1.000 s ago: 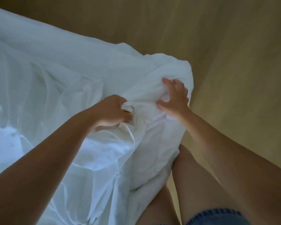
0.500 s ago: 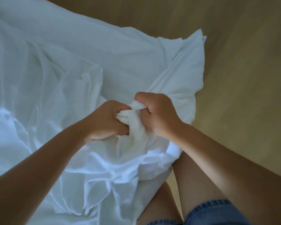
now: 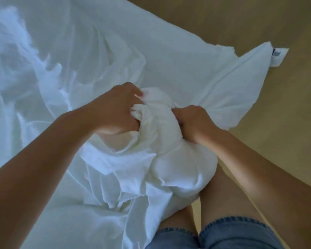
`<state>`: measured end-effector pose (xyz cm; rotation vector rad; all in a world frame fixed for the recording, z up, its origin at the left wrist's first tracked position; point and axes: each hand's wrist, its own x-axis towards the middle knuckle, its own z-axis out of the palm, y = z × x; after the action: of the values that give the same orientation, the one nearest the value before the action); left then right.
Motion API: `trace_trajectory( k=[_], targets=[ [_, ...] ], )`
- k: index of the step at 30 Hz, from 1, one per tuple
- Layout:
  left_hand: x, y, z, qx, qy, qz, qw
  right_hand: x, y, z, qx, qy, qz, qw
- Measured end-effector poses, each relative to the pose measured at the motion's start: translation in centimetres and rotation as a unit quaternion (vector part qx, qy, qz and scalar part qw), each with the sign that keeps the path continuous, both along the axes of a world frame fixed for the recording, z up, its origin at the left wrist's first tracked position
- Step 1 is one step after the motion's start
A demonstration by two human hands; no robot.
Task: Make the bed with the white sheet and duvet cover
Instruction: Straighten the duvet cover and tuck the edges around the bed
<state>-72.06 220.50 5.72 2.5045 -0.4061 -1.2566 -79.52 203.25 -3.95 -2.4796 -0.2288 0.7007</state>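
White fabric [image 3: 158,123], sheet or duvet cover we cannot tell, is bunched into a thick wad between our fists. Our left hand [image 3: 118,112] clenches one side and our right hand [image 3: 194,121] the other, fingers curled into the cloth. From there it spreads left and ahead in loose folds and hangs against our bare thighs. Its far corner, bearing a small label [image 3: 278,56], shows against the tan floor [image 3: 258,24].

hands=2: left hand [image 3: 118,112], right hand [image 3: 196,121] | white bedding heap [image 3: 169,60]=1 | label [image 3: 278,56]=1 | shorts [image 3: 232,232]=1
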Motion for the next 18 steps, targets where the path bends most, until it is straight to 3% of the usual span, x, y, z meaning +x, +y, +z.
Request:
trace_trajectory(
  k=[2, 4, 10, 14, 16, 18],
  targets=[
    [-0.6, 0.4, 0.8, -0.043, -0.001, -0.099, 0.994, -1.3, 2.3, 2.6, -0.023, -0.006, 0.050, 0.998],
    [-1.6, 0.9, 0.5, -0.102, 0.006, -0.129, 0.986, -1.9, 4.1, 4.3, -0.031, 0.003, 0.047, 0.998],
    [-2.4, 3.8, 1.2, -0.072, 0.131, -0.046, 0.988, -2.1, 7.8, 4.6, -0.037, 0.011, -0.057, 0.998],
    [-3.3, 5.3, -0.2, -0.003, 0.056, -0.021, 0.998, -3.2, 8.7, 3.5, 0.084, -0.019, -0.163, 0.983],
    [-3.4, 6.1, -0.3, -0.011, 0.082, 0.036, 0.996, -2.8, 6.8, 2.3, 0.162, -0.008, -0.217, 0.963],
    [-3.0, 7.0, -0.1, -0.010, 0.133, 0.061, 0.989, -1.7, 3.7, 1.0, 0.143, 0.025, -0.154, 0.977]
  ],
)
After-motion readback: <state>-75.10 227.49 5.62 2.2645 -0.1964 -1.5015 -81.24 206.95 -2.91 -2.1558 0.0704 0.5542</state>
